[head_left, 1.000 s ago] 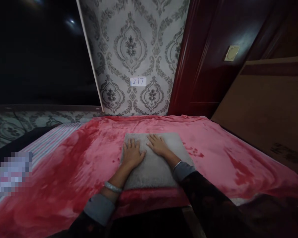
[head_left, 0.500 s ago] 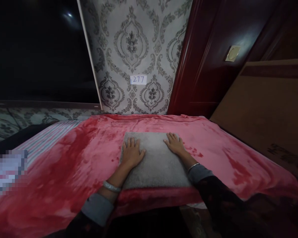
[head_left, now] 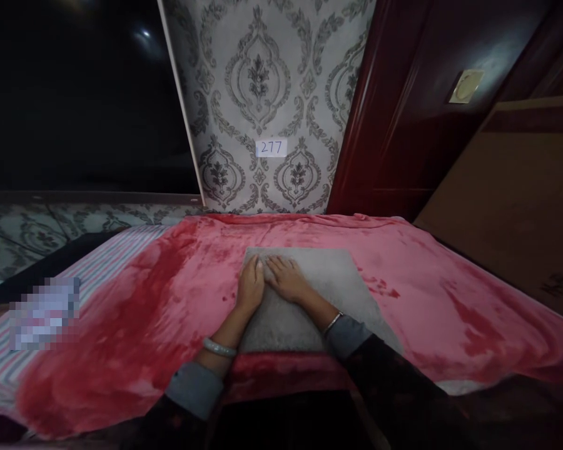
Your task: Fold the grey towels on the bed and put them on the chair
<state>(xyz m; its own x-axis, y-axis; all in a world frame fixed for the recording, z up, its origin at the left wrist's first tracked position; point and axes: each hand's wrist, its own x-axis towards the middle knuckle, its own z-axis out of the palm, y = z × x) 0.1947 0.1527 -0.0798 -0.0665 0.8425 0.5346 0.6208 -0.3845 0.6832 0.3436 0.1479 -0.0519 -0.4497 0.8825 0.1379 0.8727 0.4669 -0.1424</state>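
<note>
A grey, short-piled rectangular mat [head_left: 328, 269] lies flat on the pink and red plush blanket [head_left: 178, 312] in front of me. My left hand [head_left: 251, 287] rests at the far left corner of the mat, over its left edge. It is turned partly on its side, fingers stretched forward and thumb close alongside; its fingertips are partly hidden. Just to its right, my right hand [head_left: 287, 280] lies flat on the mat with its fingers spread, pointing to the far left. The hands almost touch. Both forearms cover parts of the mat's near half.
Striped cloth [head_left: 101, 265] shows at the left, with a pixelated object [head_left: 44, 315] on it. Behind stand a large black screen [head_left: 84, 100], patterned wallpaper [head_left: 300, 69] with a paper reading 277 [head_left: 271, 147], and a dark red door frame [head_left: 380, 125]. A big cardboard box [head_left: 516, 187] leans at the right.
My right hand has slid left from the mat's far right corner to beside my left hand. The left hand has turned, bringing its thumb in. The view has shifted slightly left.
</note>
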